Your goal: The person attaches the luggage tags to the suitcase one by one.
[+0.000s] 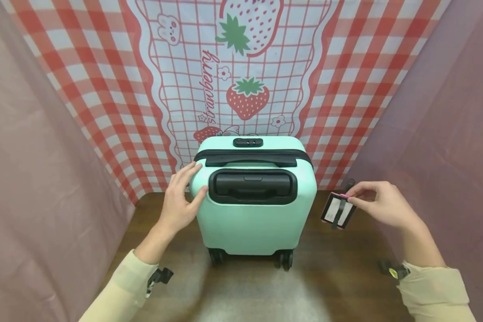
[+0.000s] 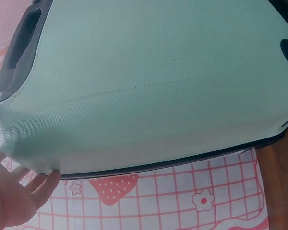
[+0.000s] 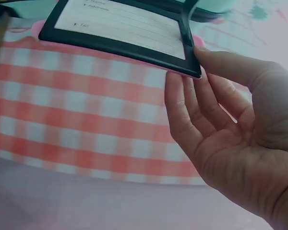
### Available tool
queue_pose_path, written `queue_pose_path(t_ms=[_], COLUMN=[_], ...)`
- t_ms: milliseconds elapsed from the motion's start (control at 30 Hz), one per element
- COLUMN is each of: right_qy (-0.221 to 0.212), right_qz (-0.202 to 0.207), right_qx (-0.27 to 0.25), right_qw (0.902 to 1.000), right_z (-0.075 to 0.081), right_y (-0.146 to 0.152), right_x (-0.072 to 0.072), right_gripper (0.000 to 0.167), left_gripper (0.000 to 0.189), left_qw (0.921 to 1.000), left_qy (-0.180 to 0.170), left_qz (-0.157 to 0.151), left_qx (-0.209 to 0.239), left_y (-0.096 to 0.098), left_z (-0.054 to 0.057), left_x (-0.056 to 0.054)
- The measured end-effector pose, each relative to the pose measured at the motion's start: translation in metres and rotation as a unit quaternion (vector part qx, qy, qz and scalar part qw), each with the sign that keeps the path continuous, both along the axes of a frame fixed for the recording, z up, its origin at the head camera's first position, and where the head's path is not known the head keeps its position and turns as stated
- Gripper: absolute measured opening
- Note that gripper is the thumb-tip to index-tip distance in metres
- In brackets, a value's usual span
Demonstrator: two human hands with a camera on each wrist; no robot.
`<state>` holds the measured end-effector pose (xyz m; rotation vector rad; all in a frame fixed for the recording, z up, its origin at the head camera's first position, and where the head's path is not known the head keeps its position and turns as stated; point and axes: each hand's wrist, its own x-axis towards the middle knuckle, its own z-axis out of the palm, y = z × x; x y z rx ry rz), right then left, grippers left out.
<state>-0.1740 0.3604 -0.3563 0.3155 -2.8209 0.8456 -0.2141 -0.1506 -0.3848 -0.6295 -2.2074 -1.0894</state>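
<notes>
A mint-green suitcase (image 1: 249,228) stands upright on its black wheels, with its black telescopic handle (image 1: 252,182) pushed down in the recess. My left hand (image 1: 178,203) rests on the suitcase's upper left corner, fingers spread; in the left wrist view, the fingertips (image 2: 49,184) touch the edge by the black seam. Off to the suitcase's right, my right hand (image 1: 382,203) pinches a luggage tag (image 1: 333,209) by one end between thumb and fingers. The tag has a black frame, pink edging and a white card (image 3: 120,24) with printed lines. A black strap (image 3: 186,21) crosses it.
A red-and-white checked cloth with strawberries (image 1: 247,98) hangs behind the suitcase. Pinkish curtains (image 1: 28,179) close in both sides. Underneath is a brown wooden surface (image 1: 177,264). A combination lock (image 1: 247,142) and a carry handle (image 1: 251,158) sit on the suitcase top.
</notes>
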Motion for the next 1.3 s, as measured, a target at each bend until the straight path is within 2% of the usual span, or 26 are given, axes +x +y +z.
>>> queue_pose_path(t_ms=[133,333,567,833,967,1100,1300], right_qy=[0.045,0.084,0.119,0.142,0.163,0.18,0.187], right_qz=[-0.012,-0.022,-0.016,0.007,0.022,0.043,0.049], right_qx=[-0.01,-0.052,-0.096,-0.101,-0.123,-0.149,-0.163], right_qw=[0.9988,0.9949,0.9881,0.9847,0.9786,0.9714,0.9675], right_z=[0.022,0.047,0.064,0.079,0.085,0.09,0.092], right_y=[-0.003,-0.013,-0.032,-0.053,-0.064,-0.08,-0.105], right_x=[0.004,0.011,0.015,0.022,0.023,0.023,0.026], right_gripper=[0.007,0.009,0.012,0.014,0.016,0.016,0.016], left_gripper=[0.057,0.052,0.047,0.044,0.039,0.038,0.039], left_qw=[0.9999,0.9997,0.9991,0.9987,0.9979,0.9965,0.9901], left_qy=[0.013,0.025,0.043,0.05,0.064,0.081,0.091], left_qz=[0.002,0.003,0.004,0.005,0.006,-0.019,-0.107], left_qx=[-0.002,-0.002,-0.004,-0.006,-0.007,-0.012,-0.005], left_y=[-0.001,0.001,0.003,0.004,0.009,0.022,0.058], left_z=[0.002,0.004,0.006,0.008,0.013,0.025,0.047], left_x=[0.001,0.001,0.002,0.003,0.007,0.016,0.036])
